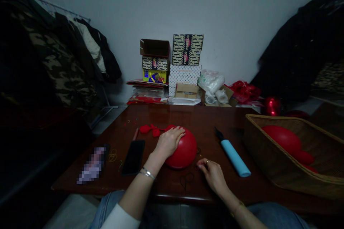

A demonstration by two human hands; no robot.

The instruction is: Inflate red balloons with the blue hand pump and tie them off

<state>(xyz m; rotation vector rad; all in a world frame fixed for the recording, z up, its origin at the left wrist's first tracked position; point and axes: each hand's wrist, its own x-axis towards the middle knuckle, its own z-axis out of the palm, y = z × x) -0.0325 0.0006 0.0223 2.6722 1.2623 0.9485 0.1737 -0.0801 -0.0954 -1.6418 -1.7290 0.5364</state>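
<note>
White sleeve nearest | my left hand open over balloon, on table | right hand: fingertips together, can't tell on what | probably light, springy, burstable; I'd cup its sides

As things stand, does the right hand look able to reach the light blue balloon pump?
Likely yes: the light blue balloon pump lies near the right hand, with only tabletop visible between them. Its fingers seem pinched together, however, and may need to open first.
</note>
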